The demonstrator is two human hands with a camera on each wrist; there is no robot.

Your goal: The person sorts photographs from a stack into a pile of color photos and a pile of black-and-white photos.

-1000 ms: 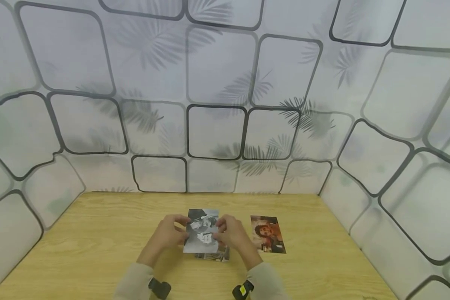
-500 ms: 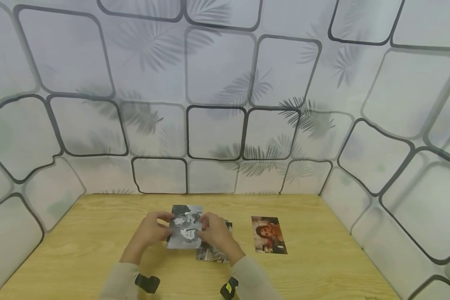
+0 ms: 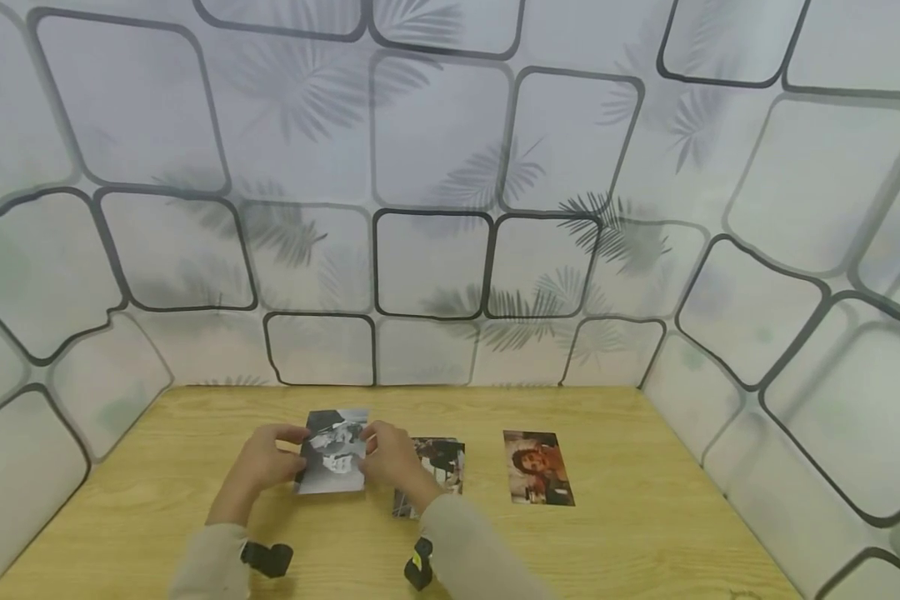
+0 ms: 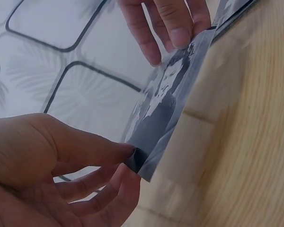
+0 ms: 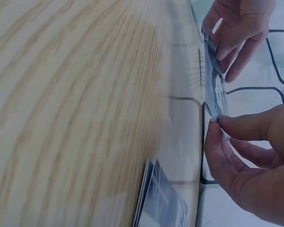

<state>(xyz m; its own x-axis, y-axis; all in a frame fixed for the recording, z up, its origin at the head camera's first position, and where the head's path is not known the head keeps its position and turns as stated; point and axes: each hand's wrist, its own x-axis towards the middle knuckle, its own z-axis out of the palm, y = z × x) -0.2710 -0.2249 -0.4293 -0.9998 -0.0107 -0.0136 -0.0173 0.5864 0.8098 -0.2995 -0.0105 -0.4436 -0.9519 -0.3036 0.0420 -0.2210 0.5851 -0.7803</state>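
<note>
A black-and-white photo print is held by its two side edges above the table, left of the middle in the head view. My left hand pinches its left edge between thumb and fingers; in the left wrist view the thumb presses near a corner of the photo. On the opposite edge, my right hand pinches the print, as the right wrist view also shows at the photo's near end. Below the right forearm lies a small stack of photos, partly hidden by that hand and arm.
A colour photo lies flat on the wooden table, right of the stack. Patterned wall covering rises behind the table and along both sides. Each wrist wears a dark strap with a small device.
Both hands have carried the black-and-white photo to the left, away from above the stack, so more of the stack shows. The colour photo has stayed put.
</note>
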